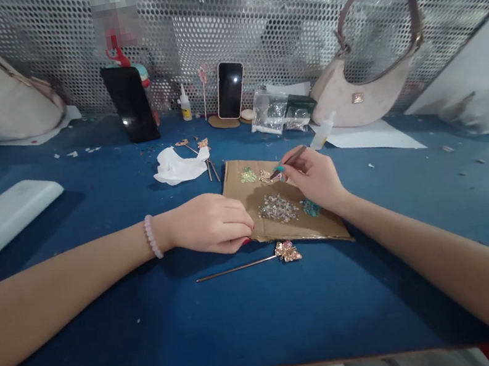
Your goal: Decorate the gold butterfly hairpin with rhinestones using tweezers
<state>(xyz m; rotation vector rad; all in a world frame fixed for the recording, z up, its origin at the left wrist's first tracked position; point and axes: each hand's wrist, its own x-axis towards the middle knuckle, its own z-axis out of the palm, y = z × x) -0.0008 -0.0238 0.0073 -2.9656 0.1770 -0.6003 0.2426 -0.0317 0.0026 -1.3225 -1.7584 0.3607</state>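
Two hands are at a piece of brown cardboard (237, 191) that lies flat on the blue table (249, 320), in the middle of the view. The right hand (313, 177) has its thumb and first fingers closed around thin tweezers (290, 161). The tips of the tweezers point left and touch a small gold heap (264, 176) at the far side of the cardboard, just beside a green heap (247, 175). The left hand (211, 223), with a pale bracelet (152, 236) at the wrist, rests on the near left edge of the cardboard. Its fingers are curled in and the fingertips are pressed together; I cannot tell if something small is between them. A silver heap (278, 208) lies between the two hands, and a teal heap (310, 207) lies under the right wrist. A long hairpin (257, 261) with a pink and gold flower lies on the table just in front of the cardboard. Farther back stand a small glue bottle (323, 131) and clear packets (282, 111); the print on them is too small to read.
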